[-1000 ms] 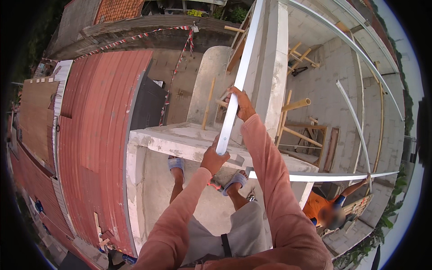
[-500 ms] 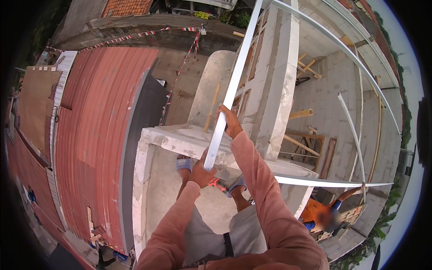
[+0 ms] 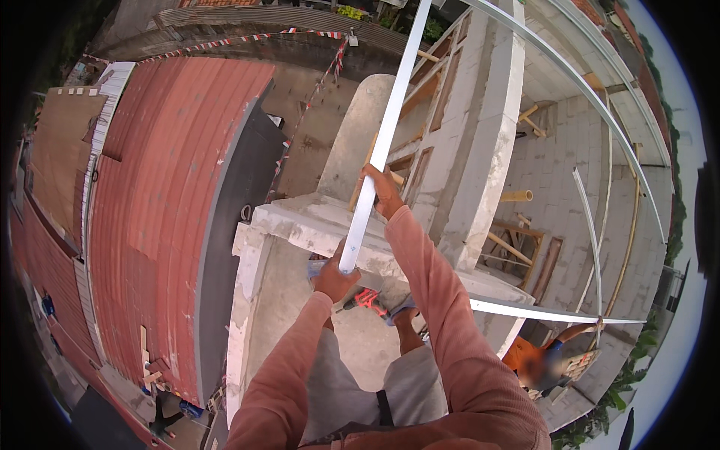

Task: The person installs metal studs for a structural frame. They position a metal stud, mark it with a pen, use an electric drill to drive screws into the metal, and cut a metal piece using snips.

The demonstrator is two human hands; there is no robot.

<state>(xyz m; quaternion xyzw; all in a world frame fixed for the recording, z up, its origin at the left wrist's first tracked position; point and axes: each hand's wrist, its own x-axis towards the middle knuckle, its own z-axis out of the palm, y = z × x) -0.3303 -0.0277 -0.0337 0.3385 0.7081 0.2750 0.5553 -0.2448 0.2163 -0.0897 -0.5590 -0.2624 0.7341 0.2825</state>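
Left hand (image 3: 335, 282) and right hand (image 3: 385, 195) both curl around my silver bar (image 3: 391, 112): gripping is done, letting go is not.

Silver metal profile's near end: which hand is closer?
Left. The left hand holds the silver metal profile right at its near end; the right hand grips it farther along.

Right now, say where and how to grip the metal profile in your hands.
Grip the silver metal profile by its long edges, coming from the near end: left hand at that end, right hand farther along. It is narrow and runs out of view, so spaced hands should steady it best.
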